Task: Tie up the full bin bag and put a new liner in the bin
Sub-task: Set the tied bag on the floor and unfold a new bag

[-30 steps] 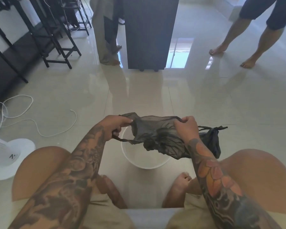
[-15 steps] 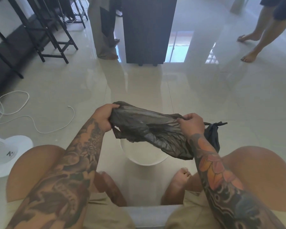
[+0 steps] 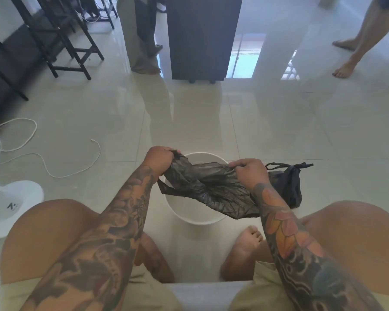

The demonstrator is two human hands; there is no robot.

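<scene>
A round white bin [image 3: 199, 217] stands on the tiled floor between my feet. Above its mouth I hold a crumpled dark grey liner [image 3: 211, 187], stretched between both hands. My left hand [image 3: 160, 159] grips the liner's left end over the bin's far left rim. My right hand [image 3: 249, 173] pinches its upper edge over the bin's right side. The liner's lower part sags across the bin opening. A tied black bin bag [image 3: 289, 185] with knotted handles sits on the floor just right of the bin, partly hidden by my right forearm.
A white fan base [image 3: 11, 205] and a loose white cable [image 3: 43, 158] lie at the left. Black chair frames [image 3: 61, 43] stand at the far left. A dark cabinet [image 3: 200, 37] is straight ahead. One person stands beside it and another's bare legs [image 3: 355, 43] are at the far right.
Both hands have lowered the liner closer to the bin mouth, and my left hand now grips it over the bin's far left rim. The person at the far right stepped further right.
</scene>
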